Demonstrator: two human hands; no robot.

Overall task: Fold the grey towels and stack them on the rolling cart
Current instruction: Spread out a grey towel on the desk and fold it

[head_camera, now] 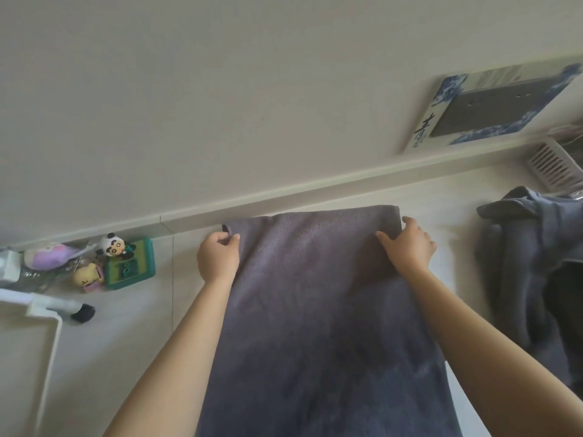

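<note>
Grey towel (318, 310) lies lengthwise on the pale table (132, 335), far end doubled over near the wall; left hand (217, 258) grips that end's left edge, fingers (222, 239) curled round it. Right hand (408, 247) holds the right edge, thumb on top, fingers (413, 222) wrapped over the side. A heap of grey towels (520, 263) sits well right of the right fingers; toy figures (110, 263) left of the left fingers.
</note>
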